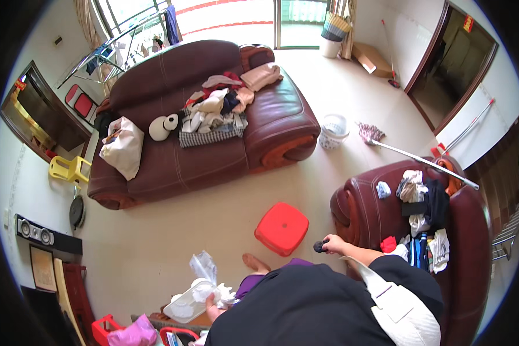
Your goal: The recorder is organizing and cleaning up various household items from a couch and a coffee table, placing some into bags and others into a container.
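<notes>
My left hand grips a translucent plastic tray at the lower middle of the view. White crumpled pieces, perhaps paper or tissue, and a clear plastic bag bunch up around that tray. Out to the right, my right hand holds a small dark, rounded object, too small to identify. A red plastic stool stands on the floor ahead, left of and beyond the right hand. Beside my right arm is a maroon leather armchair with folded and heaped clothes.
Clothes and a white bag lie on a maroon leather sofa. A white bucket stands near a mop, whose handle crosses the armchair. At bottom left are a pink plastic bag and a red plastic item.
</notes>
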The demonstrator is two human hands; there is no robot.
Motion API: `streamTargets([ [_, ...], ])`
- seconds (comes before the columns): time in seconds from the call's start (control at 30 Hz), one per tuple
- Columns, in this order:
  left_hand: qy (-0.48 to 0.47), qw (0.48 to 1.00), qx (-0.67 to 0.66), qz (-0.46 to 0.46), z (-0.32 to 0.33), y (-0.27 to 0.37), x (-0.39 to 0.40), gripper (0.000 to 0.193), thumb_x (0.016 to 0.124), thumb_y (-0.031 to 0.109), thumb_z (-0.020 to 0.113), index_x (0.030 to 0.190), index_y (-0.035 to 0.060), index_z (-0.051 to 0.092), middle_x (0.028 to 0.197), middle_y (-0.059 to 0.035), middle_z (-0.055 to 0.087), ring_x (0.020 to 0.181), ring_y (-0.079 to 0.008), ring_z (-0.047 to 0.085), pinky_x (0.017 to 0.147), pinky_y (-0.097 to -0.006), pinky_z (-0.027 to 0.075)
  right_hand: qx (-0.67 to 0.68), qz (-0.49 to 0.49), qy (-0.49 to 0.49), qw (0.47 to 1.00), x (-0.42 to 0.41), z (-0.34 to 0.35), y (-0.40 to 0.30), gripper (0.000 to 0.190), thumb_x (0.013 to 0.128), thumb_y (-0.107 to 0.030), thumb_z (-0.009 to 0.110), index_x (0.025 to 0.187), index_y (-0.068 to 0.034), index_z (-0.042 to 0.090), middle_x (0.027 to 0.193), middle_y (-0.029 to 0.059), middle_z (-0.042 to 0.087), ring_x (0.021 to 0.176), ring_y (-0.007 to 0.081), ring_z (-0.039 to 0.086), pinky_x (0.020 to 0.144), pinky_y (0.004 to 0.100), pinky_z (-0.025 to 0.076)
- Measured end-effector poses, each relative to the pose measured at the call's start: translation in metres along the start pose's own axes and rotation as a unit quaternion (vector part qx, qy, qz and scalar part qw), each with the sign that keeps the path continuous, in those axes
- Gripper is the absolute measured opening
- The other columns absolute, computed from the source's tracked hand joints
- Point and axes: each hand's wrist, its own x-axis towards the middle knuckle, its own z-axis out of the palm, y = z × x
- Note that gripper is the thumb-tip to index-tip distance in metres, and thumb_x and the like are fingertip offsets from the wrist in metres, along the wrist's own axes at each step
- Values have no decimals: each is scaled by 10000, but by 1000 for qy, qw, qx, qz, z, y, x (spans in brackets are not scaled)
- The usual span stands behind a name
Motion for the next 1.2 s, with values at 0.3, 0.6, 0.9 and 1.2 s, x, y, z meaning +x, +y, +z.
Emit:
streamTargets([
  [0.3, -18, 996, 58, 62, 77, 121, 37, 426, 736, 275, 592, 1103, 75, 517, 992, -56, 596, 905, -227, 577, 730, -385, 476, 56, -124, 36, 990, 48, 46, -175, 351, 708, -98, 606, 1041, -18, 528, 746, 100, 593, 528, 150, 573, 471, 267, 468],
  [0.6, 22, 998, -49, 33, 93, 165, 104, 407, 752, 293, 571, 1075, 48, 534, 980, -103, 602, 866, -263, 587, 700, -416, 492, -32, -93, -37, 995, 129, 95, -289, 395, 719, -129, 632, 1087, -46, 517, 787, 104, 600, 562, 151, 587, 476, 272, 478],
  [0.9, 48, 988, -72, 124, 162, 220, 121, 352, 774, 263, 522, 1035, 28, 548, 912, -92, 610, 820, -247, 602, 674, -392, 498, 72, -146, -81, 983, 230, 109, -531, 333, 747, -116, 632, 1047, -60, 498, 773, 97, 594, 534, 173, 594, 411, 279, 461],
  [1.2, 117, 954, -216, 171, 194, 227, 125, 281, 785, 187, 520, 1011, 21, 545, 894, -87, 617, 809, -233, 612, 677, -354, 513, 318, -204, -78, 923, 326, 127, -730, 597, 830, -272, 592, 1309, -109, 276, 977, 109, 543, 767, 221, 610, 583, 335, 499],
])
